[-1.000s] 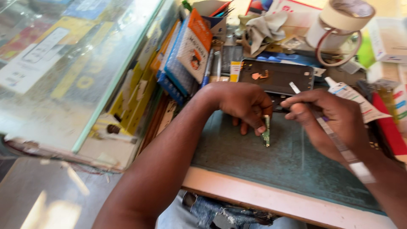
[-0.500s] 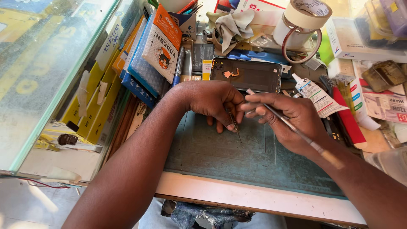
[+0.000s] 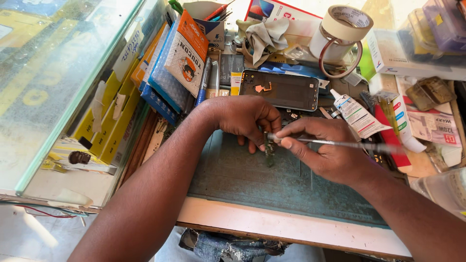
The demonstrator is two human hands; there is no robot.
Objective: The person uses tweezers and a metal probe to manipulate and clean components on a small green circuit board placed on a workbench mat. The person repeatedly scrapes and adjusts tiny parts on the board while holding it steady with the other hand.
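— What's the person got in the left hand (image 3: 244, 118)?

— A small green circuit strip (image 3: 269, 154), pinched between the fingertips and hanging down so its lower end meets the grey-green work mat (image 3: 252, 179). It's tiny from where I stand, so I can't tell exactly what part it is.

— And the right hand (image 3: 324, 151)?

— Closed around a thin metal tool (image 3: 335, 142), held like a pen. The tip (image 3: 268, 137) sits right at the top of the strip, just beside the left fingertips. The handle end runs off to the right and looks blurred.

— Both hands over the mat, then?

— Yes, near its far edge, close together, almost touching. Just beyond them lies an opened phone back (image 3: 281, 90), inner side up, with a small orange flex piece on it.

— The rest of the bench?

— Crowded. A roll of tape (image 3: 345, 24) at the back, a crumpled grey cloth (image 3: 264, 35) left of it, a white glue tube (image 3: 356, 114) to the right of the phone, padded envelopes and boxes (image 3: 170, 63) standing on the left against a glass counter (image 3: 53, 82).
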